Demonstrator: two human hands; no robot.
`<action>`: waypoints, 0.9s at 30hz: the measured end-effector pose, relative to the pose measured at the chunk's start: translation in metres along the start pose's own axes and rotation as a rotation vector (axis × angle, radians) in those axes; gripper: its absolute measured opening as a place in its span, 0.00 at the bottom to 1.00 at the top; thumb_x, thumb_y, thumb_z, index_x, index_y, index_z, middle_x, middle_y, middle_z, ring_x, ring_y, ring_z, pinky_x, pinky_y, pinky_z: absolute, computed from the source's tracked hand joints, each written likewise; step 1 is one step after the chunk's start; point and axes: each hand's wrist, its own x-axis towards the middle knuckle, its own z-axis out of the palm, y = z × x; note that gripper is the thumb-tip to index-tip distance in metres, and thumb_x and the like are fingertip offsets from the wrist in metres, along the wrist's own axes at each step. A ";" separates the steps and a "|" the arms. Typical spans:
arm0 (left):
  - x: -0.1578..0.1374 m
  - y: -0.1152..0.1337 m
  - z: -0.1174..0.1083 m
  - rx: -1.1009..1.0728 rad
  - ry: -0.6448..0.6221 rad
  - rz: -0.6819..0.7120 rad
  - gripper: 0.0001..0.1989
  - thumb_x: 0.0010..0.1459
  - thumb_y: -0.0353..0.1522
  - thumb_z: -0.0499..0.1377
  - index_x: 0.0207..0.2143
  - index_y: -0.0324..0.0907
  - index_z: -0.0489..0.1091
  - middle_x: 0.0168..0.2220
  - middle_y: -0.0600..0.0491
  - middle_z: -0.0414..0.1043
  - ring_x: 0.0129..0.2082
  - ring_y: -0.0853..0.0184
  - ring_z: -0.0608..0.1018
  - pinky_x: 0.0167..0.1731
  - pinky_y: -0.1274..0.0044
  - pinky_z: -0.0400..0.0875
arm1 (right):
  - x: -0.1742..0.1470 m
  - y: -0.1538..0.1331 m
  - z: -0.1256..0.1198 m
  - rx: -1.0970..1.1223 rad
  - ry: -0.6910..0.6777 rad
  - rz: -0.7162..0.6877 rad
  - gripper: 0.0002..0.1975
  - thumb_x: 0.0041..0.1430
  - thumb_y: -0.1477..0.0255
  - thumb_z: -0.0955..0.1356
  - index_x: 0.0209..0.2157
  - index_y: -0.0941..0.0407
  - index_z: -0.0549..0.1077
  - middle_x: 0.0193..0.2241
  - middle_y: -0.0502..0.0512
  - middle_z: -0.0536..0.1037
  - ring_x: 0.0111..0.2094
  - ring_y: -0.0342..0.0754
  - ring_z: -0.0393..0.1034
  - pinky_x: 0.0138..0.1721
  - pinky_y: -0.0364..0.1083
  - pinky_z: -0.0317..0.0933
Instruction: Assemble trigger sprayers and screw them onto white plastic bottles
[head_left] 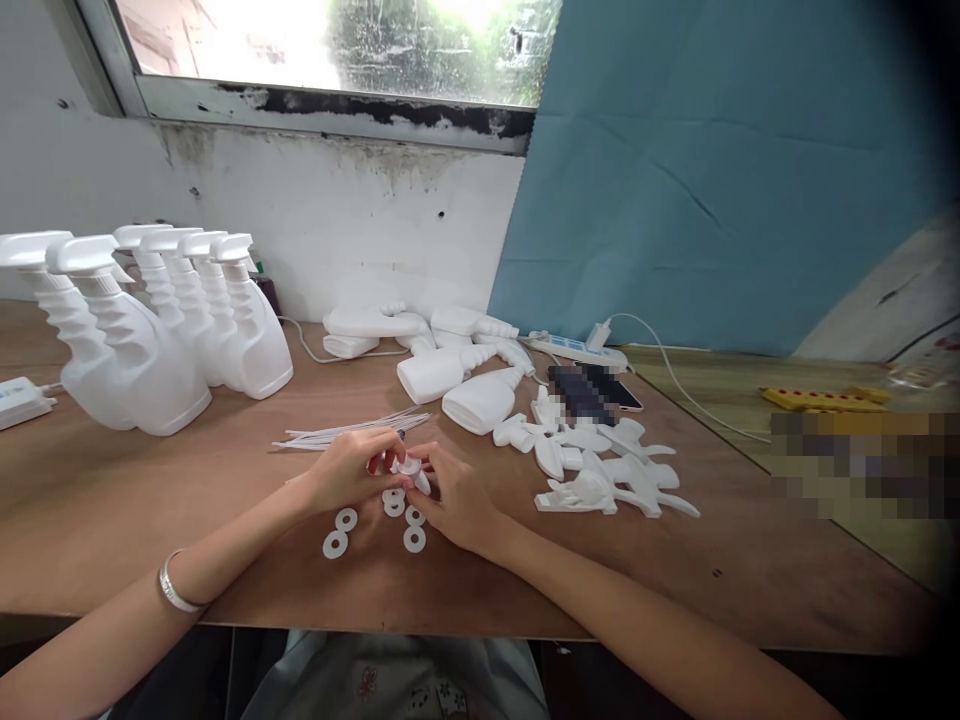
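Between my hands, near the front middle of the table, is a white trigger sprayer head (410,468), partly covered by my fingers. My left hand (352,472) is closed on it from the left, fingertips bent over its top. From the other side, my right hand (454,500) pinches it with thumb and fingers. Several flat white washers (335,544) lie on the table just below the hands. Behind my left hand lies a bundle of thin white tubes (330,438). A pile of white sprayer heads (592,480) rests to the right.
White spray bottles with heads fitted (161,370) stand at the left. White bottles without heads (480,400) lie at the back middle. A power strip (577,350) with cables and a phone (619,390) are at the back right of the brown table (225,480).
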 end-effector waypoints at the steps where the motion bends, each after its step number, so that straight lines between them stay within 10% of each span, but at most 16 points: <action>1: 0.000 0.000 0.000 0.020 -0.013 0.013 0.15 0.52 0.43 0.56 0.30 0.39 0.66 0.27 0.56 0.65 0.21 0.76 0.64 0.24 0.82 0.59 | 0.000 0.000 0.000 -0.024 0.002 -0.024 0.09 0.55 0.71 0.62 0.40 0.57 0.63 0.35 0.56 0.73 0.36 0.48 0.69 0.36 0.46 0.63; 27: -0.003 -0.001 0.000 0.099 -0.013 0.143 0.13 0.57 0.39 0.52 0.28 0.39 0.68 0.27 0.54 0.64 0.21 0.77 0.64 0.23 0.83 0.58 | 0.003 0.000 -0.003 -0.155 -0.008 -0.097 0.02 0.55 0.73 0.63 0.29 0.56 0.64 0.27 0.52 0.72 0.30 0.45 0.66 0.32 0.42 0.58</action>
